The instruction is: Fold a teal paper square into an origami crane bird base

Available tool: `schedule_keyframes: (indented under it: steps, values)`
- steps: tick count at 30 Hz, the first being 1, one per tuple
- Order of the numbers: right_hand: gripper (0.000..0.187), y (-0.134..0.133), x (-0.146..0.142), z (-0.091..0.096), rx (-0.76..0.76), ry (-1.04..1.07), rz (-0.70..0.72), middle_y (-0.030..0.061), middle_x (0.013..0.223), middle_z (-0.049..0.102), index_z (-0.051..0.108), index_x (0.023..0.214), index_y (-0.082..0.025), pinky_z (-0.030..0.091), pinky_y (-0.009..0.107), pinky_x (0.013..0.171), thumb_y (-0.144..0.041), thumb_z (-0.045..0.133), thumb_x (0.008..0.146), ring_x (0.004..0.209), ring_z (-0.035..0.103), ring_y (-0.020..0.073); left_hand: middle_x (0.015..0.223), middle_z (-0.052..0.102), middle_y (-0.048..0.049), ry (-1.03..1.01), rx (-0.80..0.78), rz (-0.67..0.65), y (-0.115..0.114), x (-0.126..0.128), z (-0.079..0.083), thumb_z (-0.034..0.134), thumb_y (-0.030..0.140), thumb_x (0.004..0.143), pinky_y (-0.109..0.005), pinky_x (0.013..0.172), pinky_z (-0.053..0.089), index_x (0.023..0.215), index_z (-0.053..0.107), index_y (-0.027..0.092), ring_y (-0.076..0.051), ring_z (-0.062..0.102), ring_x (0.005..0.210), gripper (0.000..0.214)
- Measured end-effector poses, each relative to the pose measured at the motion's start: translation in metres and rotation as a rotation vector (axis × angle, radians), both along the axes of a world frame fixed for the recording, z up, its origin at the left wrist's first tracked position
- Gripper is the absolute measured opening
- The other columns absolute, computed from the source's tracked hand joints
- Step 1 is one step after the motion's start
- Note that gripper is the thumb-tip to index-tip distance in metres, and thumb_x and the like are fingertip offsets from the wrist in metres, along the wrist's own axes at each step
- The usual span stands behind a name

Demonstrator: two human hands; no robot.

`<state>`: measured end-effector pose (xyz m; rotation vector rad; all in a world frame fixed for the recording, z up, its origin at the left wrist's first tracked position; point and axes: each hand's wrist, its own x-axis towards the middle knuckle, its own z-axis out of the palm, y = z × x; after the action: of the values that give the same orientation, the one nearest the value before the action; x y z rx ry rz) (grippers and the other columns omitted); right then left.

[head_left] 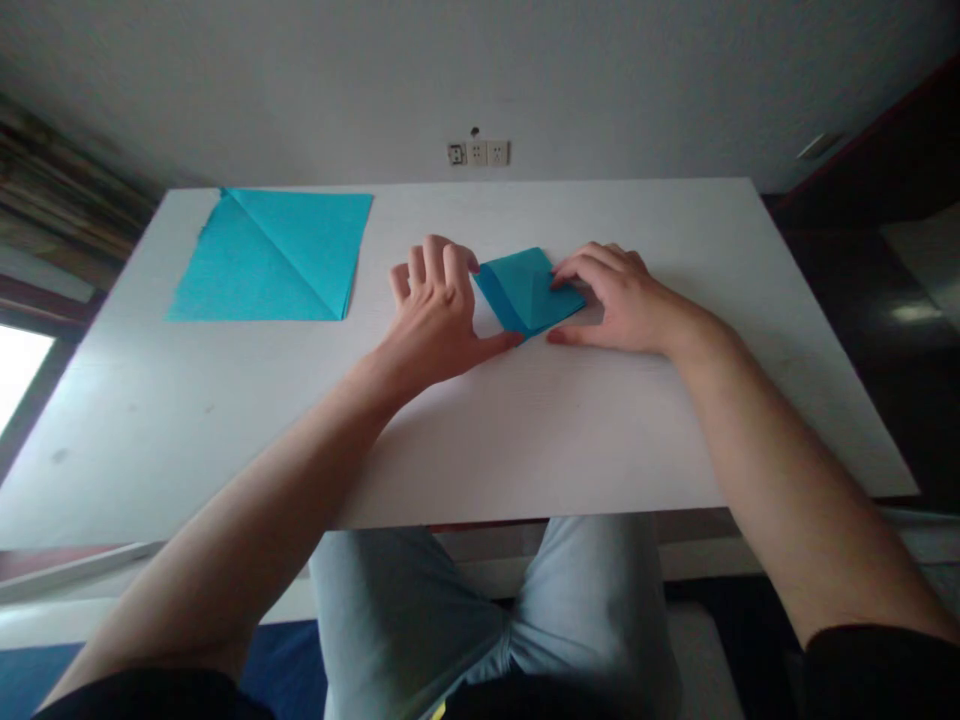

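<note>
A small folded sheet of blue paper (531,285) lies on the white table, with crease lines across its top layer. My left hand (439,305) holds it from the left, index fingertip at its left corner and thumb at its near corner; the other fingers are curled. From the right, my right hand (619,295) grips the paper's right side with fingertips on top, while its thumb rests near the lower edge. The paper's right corner is partly covered by those fingers.
A larger blue sheet (289,250) with a diagonal crease and a ragged left edge lies at the table's back left. The white table (540,430) reaches back to a grey wall with sockets (478,153). My legs (405,610) are under its front edge.
</note>
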<state>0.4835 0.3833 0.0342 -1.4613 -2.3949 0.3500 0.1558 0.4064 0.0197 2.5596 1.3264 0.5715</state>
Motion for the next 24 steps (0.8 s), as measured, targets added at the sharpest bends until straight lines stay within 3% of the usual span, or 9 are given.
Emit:
schedule_keyframes:
  steps: [5, 8, 13, 16, 21, 24]
  values:
    - [0.074, 0.001, -0.002, -0.003, 0.062, 0.008, -0.024, 0.0204, 0.166, 0.08, 0.072, 0.169, -0.032, 0.055, 0.081, 0.134, -0.07, 0.088, 0.107, 0.152, 0.074, 0.0562, 0.152, 0.073, -0.02, 0.016, 0.078, -0.086, -0.006, 0.003, 0.01, 0.087, 0.064, 0.116, -0.088, 0.133, 0.047, 0.144, 0.08, 0.029, -0.057, 0.066, 0.15, 0.045]
    - [0.071, 0.002, -0.003, -0.005, 0.06, -0.006, -0.03, 0.0213, 0.167, 0.077, 0.073, 0.172, -0.032, 0.057, 0.079, 0.132, -0.065, 0.084, 0.11, 0.15, 0.075, 0.0562, 0.149, 0.081, -0.0174, 0.052, 0.042, -0.163, -0.009, 0.008, 0.018, 0.078, 0.047, 0.12, -0.08, 0.134, 0.05, 0.137, 0.086, 0.03, -0.051, 0.071, 0.144, 0.026]
    - [0.086, 0.001, -0.008, -0.007, 0.054, -0.05, -0.031, 0.0235, 0.166, 0.074, 0.077, 0.173, -0.029, 0.056, 0.079, 0.133, -0.072, 0.094, 0.101, 0.153, 0.072, 0.0599, 0.158, 0.084, -0.0205, 0.148, 0.001, -0.263, -0.013, 0.014, 0.028, 0.067, 0.036, 0.124, -0.072, 0.133, 0.053, 0.143, 0.087, 0.024, -0.049, 0.074, 0.152, 0.03]
    - [0.079, 0.002, -0.009, -0.007, 0.064, -0.029, -0.048, 0.0228, 0.165, 0.075, 0.078, 0.172, -0.031, 0.059, 0.079, 0.13, -0.072, 0.089, 0.105, 0.15, 0.074, 0.0578, 0.154, 0.085, -0.0209, 0.225, -0.022, -0.35, -0.015, 0.014, 0.028, 0.064, 0.039, 0.128, -0.068, 0.142, 0.05, 0.145, 0.088, 0.022, -0.046, 0.076, 0.155, 0.034]
    - [0.073, 0.002, -0.006, 0.0, 0.076, 0.077, -0.019, 0.0183, 0.165, 0.079, 0.081, 0.169, -0.038, 0.059, 0.076, 0.135, -0.086, 0.059, 0.12, 0.154, 0.074, 0.0513, 0.184, 0.069, -0.0263, 0.231, -0.069, -0.434, -0.017, 0.009, 0.02, 0.062, 0.055, 0.131, -0.066, 0.144, 0.051, 0.185, 0.065, 0.02, -0.048, 0.068, 0.168, 0.065]
    - [0.075, 0.002, -0.006, 0.004, 0.109, 0.123, -0.027, 0.0159, 0.164, 0.083, 0.083, 0.166, -0.04, 0.057, 0.074, 0.14, -0.087, 0.04, 0.125, 0.157, 0.074, 0.0489, 0.195, 0.057, -0.0285, 0.221, -0.081, -0.431, -0.019, 0.009, 0.015, 0.063, 0.063, 0.131, -0.071, 0.147, 0.046, 0.193, 0.058, 0.022, -0.051, 0.061, 0.175, 0.075]
